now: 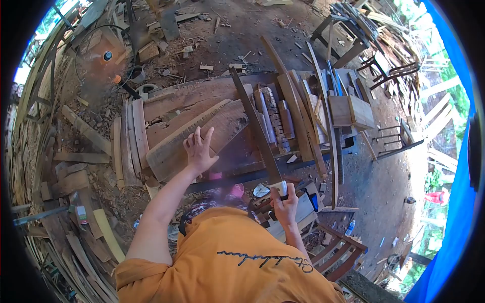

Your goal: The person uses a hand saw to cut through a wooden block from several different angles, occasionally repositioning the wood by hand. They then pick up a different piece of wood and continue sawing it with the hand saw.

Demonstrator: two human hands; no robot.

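My right hand [286,202] is closed around the pale handle of a handsaw [258,134]. The long dark blade points away from me, across the bench and past the right end of a board. My left hand [199,150] rests on that wide grey-brown board [172,157], fingers spread. The board lies at a slant on the workbench, and its right end looks dark and rough. Just right of the saw blade lie several short wood pieces [275,118], some with notched edges.
Long planks [301,118] lie across the bench's right side, near a box-like wooden block [351,112]. A standing fan [107,56] is at the upper left. Wooden chair frames [399,137] stand at right. Timber stacks [76,242] and scraps cover the ground around.
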